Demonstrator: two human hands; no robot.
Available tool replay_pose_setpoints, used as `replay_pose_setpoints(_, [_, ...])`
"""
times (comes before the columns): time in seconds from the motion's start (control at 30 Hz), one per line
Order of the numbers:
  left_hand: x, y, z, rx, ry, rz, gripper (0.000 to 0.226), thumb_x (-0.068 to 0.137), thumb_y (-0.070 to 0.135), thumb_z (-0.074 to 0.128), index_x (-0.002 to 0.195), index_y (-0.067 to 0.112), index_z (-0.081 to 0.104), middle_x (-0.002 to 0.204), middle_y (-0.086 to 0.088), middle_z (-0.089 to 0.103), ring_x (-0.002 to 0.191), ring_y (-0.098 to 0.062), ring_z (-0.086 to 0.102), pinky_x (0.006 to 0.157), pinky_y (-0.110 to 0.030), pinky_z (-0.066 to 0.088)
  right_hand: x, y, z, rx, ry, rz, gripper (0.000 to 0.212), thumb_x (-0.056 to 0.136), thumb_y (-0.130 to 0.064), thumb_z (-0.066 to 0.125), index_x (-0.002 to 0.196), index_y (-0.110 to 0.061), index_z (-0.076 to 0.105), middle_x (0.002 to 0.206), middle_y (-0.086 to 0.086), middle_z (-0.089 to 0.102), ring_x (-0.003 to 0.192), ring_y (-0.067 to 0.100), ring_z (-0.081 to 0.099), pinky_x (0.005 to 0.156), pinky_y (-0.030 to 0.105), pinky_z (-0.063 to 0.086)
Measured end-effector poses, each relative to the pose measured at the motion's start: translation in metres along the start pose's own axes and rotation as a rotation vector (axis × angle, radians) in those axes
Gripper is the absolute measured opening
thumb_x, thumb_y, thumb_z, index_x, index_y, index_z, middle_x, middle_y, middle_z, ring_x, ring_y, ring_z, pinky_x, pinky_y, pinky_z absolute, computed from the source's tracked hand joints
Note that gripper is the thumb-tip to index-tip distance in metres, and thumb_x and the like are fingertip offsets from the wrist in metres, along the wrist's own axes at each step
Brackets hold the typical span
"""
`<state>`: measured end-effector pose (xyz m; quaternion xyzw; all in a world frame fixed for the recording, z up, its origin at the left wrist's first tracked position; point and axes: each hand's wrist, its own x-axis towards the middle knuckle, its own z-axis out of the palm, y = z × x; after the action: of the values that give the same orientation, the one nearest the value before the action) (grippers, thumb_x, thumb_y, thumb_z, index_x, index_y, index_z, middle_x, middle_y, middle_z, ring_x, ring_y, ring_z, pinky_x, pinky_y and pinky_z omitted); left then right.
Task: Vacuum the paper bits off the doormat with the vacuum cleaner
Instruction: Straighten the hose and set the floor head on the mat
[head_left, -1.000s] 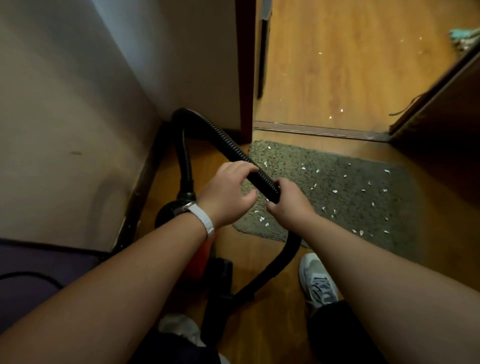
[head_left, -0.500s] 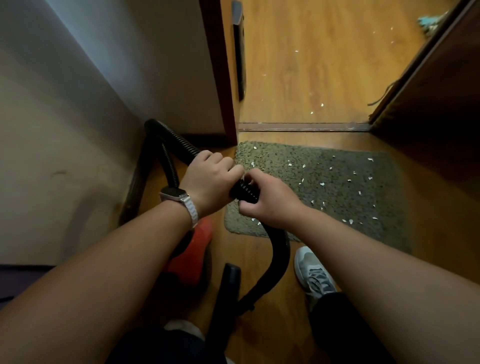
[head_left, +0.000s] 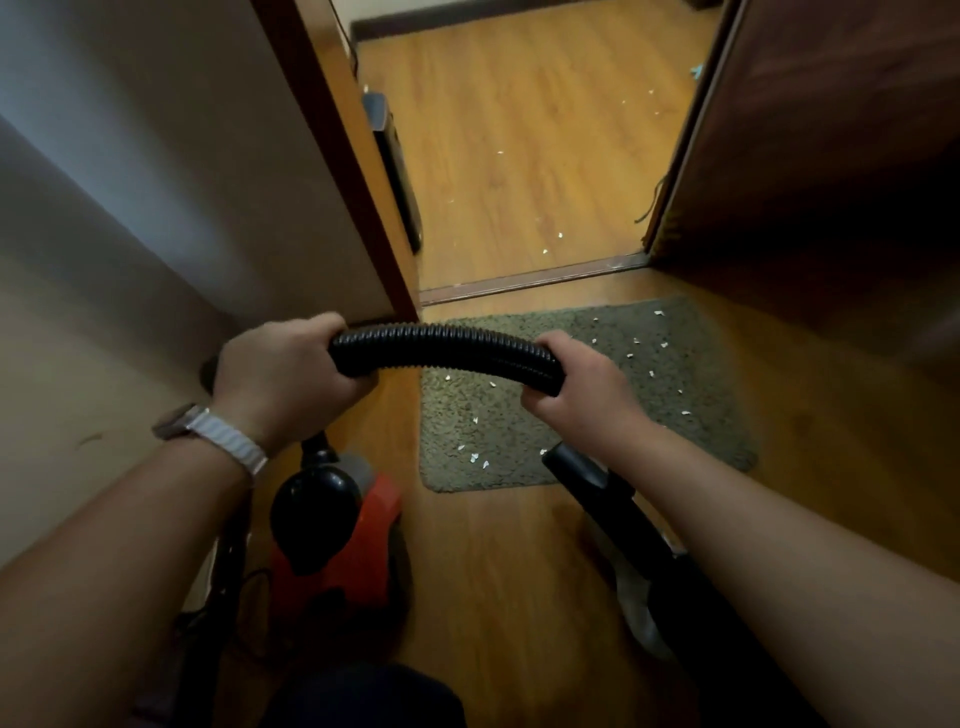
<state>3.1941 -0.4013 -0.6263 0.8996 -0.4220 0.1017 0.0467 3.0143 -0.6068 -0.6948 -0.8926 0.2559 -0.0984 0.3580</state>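
Head view: both hands are on the black corrugated hose; the left hand is wrapped round its left part, fingers curled over the top; the right hand is a closed fist round it further right; the span between them arches slightly, held in the air over the doormat's near-left area.

White-strap watch on the left wrist.

Vacuum cleaner body, red with a black dome, sits on the wooden floor below the left wrist, just left of the doormat's near corner; the hose drops from the left hand into the dome.

Black rigid tube shows just below the right wrist, at the mat's near edge, and runs back under the right forearm; can't tell whether its front end touches the mat.

Doormat: grey-green, flat on the floor, just short of the threshold strip; white paper bits are scattered over it, mostly centre and right, plus a small cluster near the near edge.

More white bits lie on the floor past the threshold.

Dark brown door frame at left; dark wooden door at right, swung open; blurred grey shoe under the right forearm.
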Motion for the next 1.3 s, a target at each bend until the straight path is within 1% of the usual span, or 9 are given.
replay_pose_setpoints(0.13, [-0.008,0.034,0.009,-0.072,-0.166,-0.144,0.024,0.077,0.046,0.07,0.08,0.024,0.062,0.062,0.008,0.054,0.061,-0.021,0.054,0.053,-0.029,0.032,0.013,0.012,-0.034,-0.135,0.089,-0.066,0.031,0.08,-0.025,0.072,0.109,-0.024,0.062,0.096,-0.004,0.065,0.088,0.02,0.059,0.073,0.034,0.051])
replay_pose_setpoints(0.27, [-0.007,0.062,0.022,-0.152,-0.384,-0.2,0.021,0.077,0.043,0.069,0.073,0.024,0.06,0.062,0.006,0.061,0.058,-0.009,0.056,0.05,-0.027,0.04,0.031,0.034,-0.05,-0.234,0.002,-0.098,0.023,0.081,-0.029,0.068,0.1,-0.028,0.055,0.088,-0.01,0.057,0.083,0.019,0.057,0.072,0.035,0.05])
replay_pose_setpoints(0.4, [0.01,0.08,0.021,-0.337,-0.495,-0.293,0.014,0.071,0.032,0.074,0.073,0.022,0.065,0.058,0.003,0.064,0.052,-0.013,0.061,0.052,-0.034,0.05,0.047,0.054,-0.054,-0.199,-0.046,-0.11,0.019,0.083,-0.025,0.065,0.095,-0.029,0.051,0.085,-0.012,0.05,0.079,0.017,0.052,0.064,0.03,0.038])
replay_pose_setpoints(0.63, [0.034,0.102,0.019,-0.639,-0.736,-0.363,0.025,0.073,0.009,0.078,0.067,0.01,0.054,0.047,0.0,0.053,0.042,-0.014,0.051,0.041,-0.025,0.04,0.058,0.07,-0.078,-0.144,-0.076,-0.173,0.014,0.081,-0.024,0.065,0.092,-0.026,0.057,0.076,-0.011,0.051,0.074,0.019,0.05,0.058,0.027,0.032])
replay_pose_setpoints(0.73, [0.033,0.101,0.035,-0.654,-0.713,-0.358,0.024,0.065,0.018,0.078,0.067,0.009,0.056,0.05,-0.003,0.057,0.044,-0.017,0.054,0.043,-0.027,0.043,0.061,0.07,-0.084,-0.266,-0.141,-0.203,0.016,0.081,-0.026,0.064,0.087,-0.031,0.05,0.069,-0.013,0.046,0.071,0.019,0.049,0.056,0.027,0.031])
replay_pose_setpoints(0.83, [0.019,0.107,0.058,-0.485,-0.598,-0.287,0.023,0.063,0.036,0.074,0.074,0.019,0.064,0.06,0.002,0.064,0.057,-0.018,0.062,0.057,-0.037,0.05,0.067,0.068,-0.086,-0.347,-0.165,-0.193,0.016,0.081,-0.026,0.064,0.085,-0.032,0.05,0.068,-0.012,0.048,0.07,0.018,0.051,0.057,0.027,0.034])
replay_pose_setpoints(1.03, [0.004,0.093,0.101,-0.298,-0.003,-0.023,0.021,0.072,0.022,0.077,0.087,0.019,0.063,0.073,0.002,0.063,0.067,-0.024,0.061,0.056,-0.033,0.046,0.073,0.06,-0.061,-0.406,-0.342,-0.096,0.017,0.079,-0.022,0.068,0.086,-0.031,0.055,0.078,-0.011,0.058,0.078,0.015,0.058,0.063,0.03,0.046])
replay_pose_setpoints(1.13, [0.006,0.084,0.109,-0.284,-0.043,-0.002,0.019,0.074,0.03,0.073,0.08,0.02,0.058,0.069,0.005,0.059,0.064,-0.021,0.059,0.052,-0.03,0.042,0.077,0.052,-0.051,-0.388,-0.398,-0.039,0.023,0.076,-0.018,0.069,0.077,-0.033,0.052,0.077,-0.009,0.06,0.074,0.013,0.059,0.065,0.033,0.052])
replay_pose_setpoints(1.3, [0.001,0.07,0.108,-0.274,-0.277,-0.119,0.019,0.081,0.045,0.063,0.084,0.026,0.059,0.068,0.008,0.059,0.062,-0.011,0.053,0.049,-0.023,0.035,0.081,0.041,-0.035,-0.352,-0.53,0.028,0.022,0.074,-0.015,0.068,0.091,-0.028,0.063,0.079,-0.003,0.065,0.068,0.015,0.063,0.059,0.033,0.053])
